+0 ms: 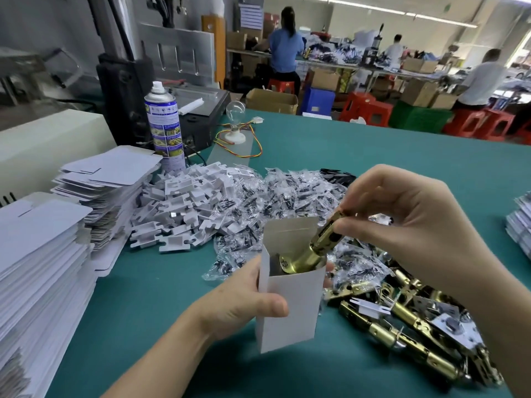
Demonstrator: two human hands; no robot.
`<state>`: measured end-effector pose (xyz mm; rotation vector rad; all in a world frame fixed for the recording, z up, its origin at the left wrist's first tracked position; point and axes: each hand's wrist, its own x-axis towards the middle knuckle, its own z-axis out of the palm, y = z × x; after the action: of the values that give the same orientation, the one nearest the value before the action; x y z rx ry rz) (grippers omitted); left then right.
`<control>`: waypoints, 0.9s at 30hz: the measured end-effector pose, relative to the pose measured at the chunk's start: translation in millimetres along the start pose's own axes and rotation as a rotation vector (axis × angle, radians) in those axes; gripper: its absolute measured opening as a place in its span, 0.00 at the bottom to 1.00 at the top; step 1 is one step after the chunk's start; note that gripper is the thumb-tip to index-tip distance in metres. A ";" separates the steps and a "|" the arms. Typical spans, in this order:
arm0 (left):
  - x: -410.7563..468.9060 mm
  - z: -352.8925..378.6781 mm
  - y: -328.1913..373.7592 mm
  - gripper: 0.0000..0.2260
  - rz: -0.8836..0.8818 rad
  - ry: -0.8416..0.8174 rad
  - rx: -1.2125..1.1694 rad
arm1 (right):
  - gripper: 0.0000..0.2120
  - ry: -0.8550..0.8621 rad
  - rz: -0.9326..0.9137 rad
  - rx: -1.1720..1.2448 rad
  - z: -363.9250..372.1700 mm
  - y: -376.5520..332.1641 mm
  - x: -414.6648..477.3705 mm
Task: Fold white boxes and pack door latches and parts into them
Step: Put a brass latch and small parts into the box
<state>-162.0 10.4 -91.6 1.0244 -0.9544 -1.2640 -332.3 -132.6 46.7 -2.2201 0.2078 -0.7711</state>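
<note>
My left hand (238,303) grips an upright folded white box (290,305) with its top open, just above the green table. My right hand (402,222) pinches the tail end of a brass door latch (319,248). The latch is tilted, and its faceplate end is down inside the box's mouth. More brass latches (408,334) lie heaped at the lower right. Small clear bags of screws (281,193) are piled in the middle. White plastic insert pieces (186,208) form a heap to their left.
Tall stacks of flat white box blanks (43,254) fill the left side. A spray can (165,124) and a bulb on a wired socket (235,122) stand further back. Another stack of blanks (520,222) shows at the right edge. People work at benches in the background.
</note>
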 end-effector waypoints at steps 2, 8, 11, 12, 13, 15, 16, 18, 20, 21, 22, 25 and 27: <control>0.3 0.0 -3.5 0.42 0.002 0.000 0.012 | 0.10 -0.088 -0.064 -0.169 2.7 -4.6 3.0; 1.5 2.4 -0.9 0.32 0.009 -0.032 0.095 | 0.11 -0.359 -0.093 -0.345 29.8 -12.1 8.4; 1.9 1.4 -1.5 0.35 0.009 -0.010 0.103 | 0.11 -0.382 -0.103 -0.376 35.0 -12.2 8.0; 2.0 1.1 -2.2 0.35 0.021 -0.011 0.094 | 0.11 -0.379 -0.115 -0.390 36.1 -12.4 7.4; 1.7 1.7 -1.2 0.35 0.035 -0.014 0.083 | 0.11 -0.373 -0.135 -0.417 37.3 -12.7 6.6; 1.8 3.2 1.8 0.32 0.056 -0.055 0.076 | 0.12 -0.358 -0.194 -0.510 41.4 -12.6 4.9; 1.5 4.1 4.3 0.32 0.057 -0.072 0.078 | 0.13 -0.351 -0.217 -0.559 43.8 -12.5 4.1; 1.4 5.9 9.2 0.31 0.068 -0.089 0.080 | 0.13 -0.343 -0.240 -0.615 47.1 -13.3 3.5; 1.3 5.7 8.7 0.31 0.099 -0.087 0.071 | 0.13 -0.340 -0.251 -0.583 47.0 -14.5 3.8; 0.7 5.1 8.5 0.32 0.098 -0.063 0.052 | 0.13 -0.326 -0.238 -0.507 44.7 -15.2 3.8; 0.2 3.9 6.7 0.34 0.099 -0.042 0.031 | 0.13 -0.288 -0.212 -0.402 40.9 -15.8 3.9; -1.6 0.9 2.1 0.47 0.064 -0.014 -0.037 | 0.10 -0.086 -0.162 -0.199 24.2 -12.7 2.0; -2.6 0.4 3.7 0.49 0.079 -0.025 -0.047 | 0.08 0.016 -0.105 -0.137 16.8 -2.5 -1.9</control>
<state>-161.6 13.0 -88.0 0.9279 -0.9707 -1.2300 -324.1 -119.8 38.7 -2.3707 0.1569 -0.8537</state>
